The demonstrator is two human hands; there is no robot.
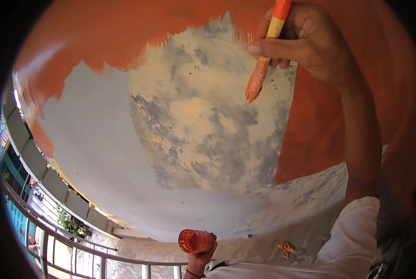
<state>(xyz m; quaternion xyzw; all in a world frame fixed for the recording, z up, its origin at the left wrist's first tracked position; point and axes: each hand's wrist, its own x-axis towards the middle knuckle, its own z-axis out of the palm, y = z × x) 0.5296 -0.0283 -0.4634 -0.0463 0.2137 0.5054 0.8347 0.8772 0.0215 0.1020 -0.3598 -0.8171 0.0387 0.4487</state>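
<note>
My right hand point(296, 44) is raised at the upper right, its fingers closed round the handle of a paintbrush point(274, 30). The handle is orange and pale yellow, and the paint-coated bristles point down toward a bare grey and cream patch of the wall point(203, 116). Whether the bristle tip touches the wall I cannot tell. Low in the middle, my left hand point(203, 258) grips a clear plastic cup point(195, 240) with reddish-orange paint in it. Wet-looking orange paint point(101, 32) covers the wall's upper part with a ragged lower edge.
An orange painted block point(317, 125) lies below my right forearm. A metal railing point(68, 239) curves along the lower left, with a green plant point(71, 221) beyond it. A crumpled brown scrap point(286, 250) rests on the patterned surface at the bottom.
</note>
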